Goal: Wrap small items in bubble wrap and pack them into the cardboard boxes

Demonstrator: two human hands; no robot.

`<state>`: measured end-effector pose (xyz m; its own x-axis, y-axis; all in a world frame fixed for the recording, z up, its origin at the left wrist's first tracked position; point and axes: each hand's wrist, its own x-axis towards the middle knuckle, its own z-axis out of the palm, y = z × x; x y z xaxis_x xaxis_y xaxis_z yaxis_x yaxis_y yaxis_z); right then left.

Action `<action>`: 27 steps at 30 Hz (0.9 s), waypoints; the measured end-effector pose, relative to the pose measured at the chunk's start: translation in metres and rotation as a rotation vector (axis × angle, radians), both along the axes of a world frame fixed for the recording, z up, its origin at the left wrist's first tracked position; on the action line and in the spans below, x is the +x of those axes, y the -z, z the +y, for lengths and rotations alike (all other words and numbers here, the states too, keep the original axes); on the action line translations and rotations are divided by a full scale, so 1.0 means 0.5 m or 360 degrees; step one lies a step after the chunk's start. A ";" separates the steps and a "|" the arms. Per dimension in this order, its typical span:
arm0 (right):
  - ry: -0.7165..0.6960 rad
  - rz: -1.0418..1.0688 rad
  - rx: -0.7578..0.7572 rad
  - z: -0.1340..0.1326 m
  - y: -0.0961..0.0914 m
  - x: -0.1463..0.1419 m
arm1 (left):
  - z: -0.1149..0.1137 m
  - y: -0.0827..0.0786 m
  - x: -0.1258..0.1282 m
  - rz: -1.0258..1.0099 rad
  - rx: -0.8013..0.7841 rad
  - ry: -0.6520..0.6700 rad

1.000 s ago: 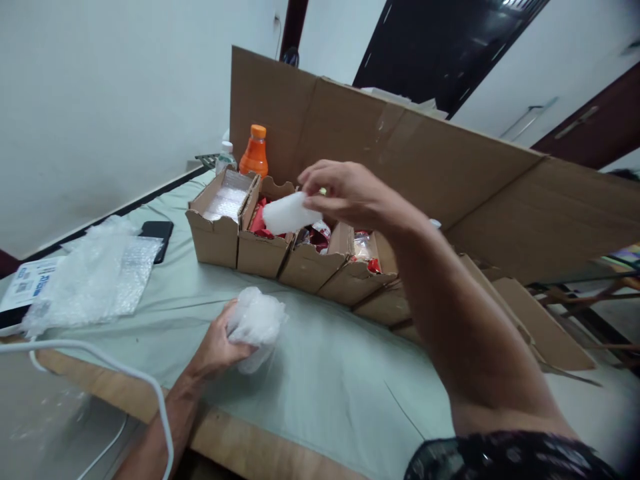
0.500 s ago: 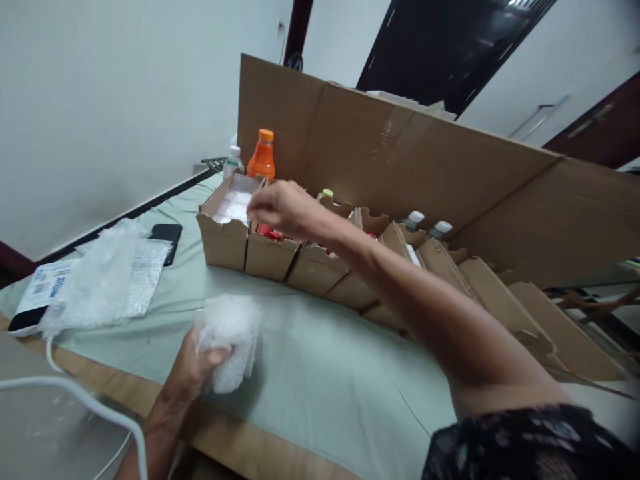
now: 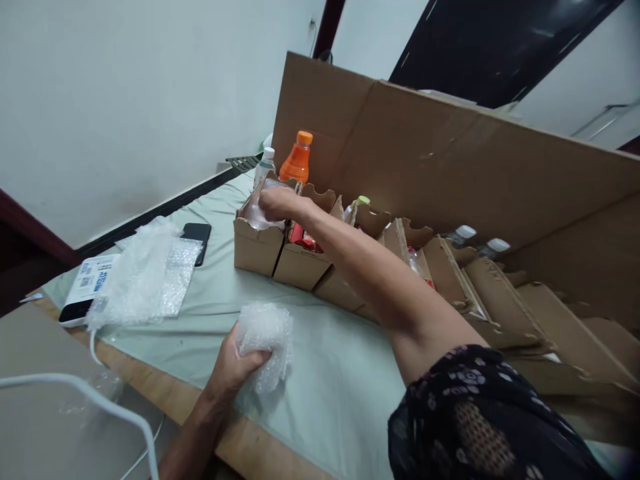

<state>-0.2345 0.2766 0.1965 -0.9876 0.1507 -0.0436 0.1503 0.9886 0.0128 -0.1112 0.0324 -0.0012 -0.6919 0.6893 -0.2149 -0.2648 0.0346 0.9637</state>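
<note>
My left hand is closed around a thick folded wad of bubble wrap, held over the front of the table. My right hand reaches down into the leftmost cardboard box, its fingers curled. Clear plastic wrap lies inside that box, against the hand. The fingertips are hidden, so what they pinch cannot be made out. Beside it stands a second cardboard box with red packets in it, partly behind my right forearm.
More cardboard boxes run to the right. A tall cardboard panel stands behind them. An orange bottle and a clear bottle are at the back left. Bubble wrap sheets, a phone and a white device lie left.
My right hand has moved from above the second box down into the leftmost box. My left hand still grips the bubble wrap. The view has turned, shifting the scene to the right.
</note>
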 end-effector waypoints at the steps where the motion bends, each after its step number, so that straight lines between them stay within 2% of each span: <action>1: 0.0052 0.0101 -0.0015 0.005 -0.022 0.018 | -0.001 0.002 0.004 0.0019 0.0009 -0.0020; 3: 0.0141 0.0470 -0.0159 0.013 -0.072 0.070 | -0.011 0.000 0.010 0.0055 0.0036 -0.0052; 5: 0.0140 0.1017 -0.0516 0.013 -0.114 0.147 | -0.033 -0.014 0.008 0.0073 0.0084 -0.0127; 7: 0.0080 0.1434 -0.0926 0.004 -0.132 0.245 | -0.064 -0.043 -0.012 0.0140 0.0086 -0.0279; 8: 0.0044 0.1538 -0.1101 -0.005 -0.129 0.299 | -0.080 -0.061 -0.032 0.0241 0.0036 -0.0390; 10: 0.0087 0.1706 -0.1257 -0.027 -0.098 0.406 | -0.102 -0.097 -0.087 0.0624 -0.0225 -0.0607; 11: 0.0172 0.1691 -0.1295 -0.040 -0.072 0.456 | -0.106 -0.113 -0.120 0.0916 -0.0435 -0.0716; 13: 0.0398 0.1619 -0.1361 -0.064 -0.008 0.544 | -0.101 -0.137 -0.189 0.1444 -0.0758 -0.0785; 16: 0.0692 0.1508 -0.1451 -0.092 0.087 0.647 | -0.066 -0.157 -0.279 0.1935 -0.1060 -0.0471; 19: 0.0865 0.1427 -0.1464 -0.111 0.150 0.726 | -0.016 -0.170 -0.346 0.2186 -0.1251 -0.0178; 24: 0.0977 0.1330 -0.1304 -0.138 0.190 0.813 | 0.083 -0.177 -0.423 0.2200 -0.1382 0.0321; 27: 0.0955 0.1250 -0.1177 -0.150 0.200 0.835 | 0.113 -0.177 -0.451 0.2102 -0.1418 0.0525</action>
<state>0.1830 0.2018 0.0964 -0.5675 0.7804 0.2626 0.2972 0.4915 -0.8186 -0.3366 0.0889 0.0870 -0.5638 0.8258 -0.0142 0.8158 0.5595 0.1463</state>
